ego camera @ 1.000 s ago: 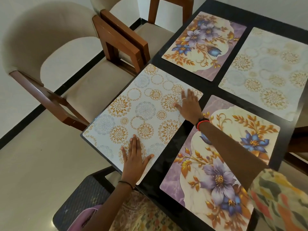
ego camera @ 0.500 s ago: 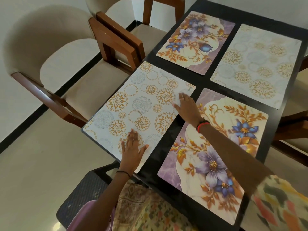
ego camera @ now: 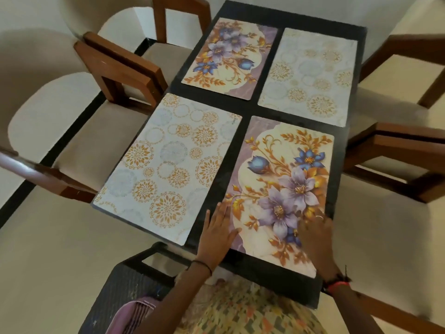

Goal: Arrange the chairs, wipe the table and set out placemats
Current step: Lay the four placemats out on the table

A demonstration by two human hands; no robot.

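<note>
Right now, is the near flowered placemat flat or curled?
Flat: the near flowered placemat lies spread on the table, no visible corner lifted; left hand and right hand rest on it.

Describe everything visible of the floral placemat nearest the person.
The floral placemat is a thin, flat rectangle with rounded corners, printed with purple and blue flowers and golden leaves on cream, with a mauve marbled border. It lies flat on the near right quarter of the black table, beside the circle-patterned placemat, with a dark gap between them. The left hand rests flat on its near left edge, the right hand on its near right part.
</note>
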